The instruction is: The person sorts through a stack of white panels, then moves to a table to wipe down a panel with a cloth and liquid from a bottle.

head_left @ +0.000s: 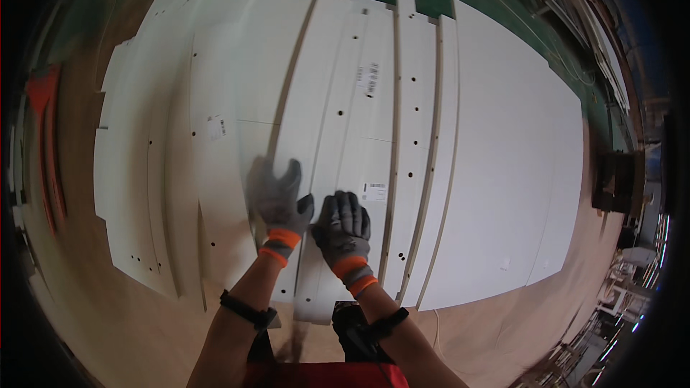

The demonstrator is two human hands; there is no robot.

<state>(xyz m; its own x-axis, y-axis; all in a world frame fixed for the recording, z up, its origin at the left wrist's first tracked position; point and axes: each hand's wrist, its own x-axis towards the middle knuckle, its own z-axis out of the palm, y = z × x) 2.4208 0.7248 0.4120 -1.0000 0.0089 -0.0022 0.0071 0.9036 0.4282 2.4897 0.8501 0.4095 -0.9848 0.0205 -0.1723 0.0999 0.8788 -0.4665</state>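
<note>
My left hand [279, 200], in a grey glove with an orange cuff, is open over the left edge of a long white board [307, 111]. Its fingers are spread and partly smeared by motion. Fingers stretched out, my right hand [343, 226] lies on the white boards just to the right of it, in a matching glove. Beside its fingertips is a white printed label [374, 192]. Narrow white panels with small dark holes run lengthwise here, among them a drilled strip [406, 126] to the right. Neither hand grips anything that I can see.
A wide plain white panel [510, 151] lies to the right, and overlapping white panels [169, 100] to the left. A red long-handled tool [44, 100] is at the far left. Long pieces [600, 43] are stacked at the upper right, above a dark box [616, 181].
</note>
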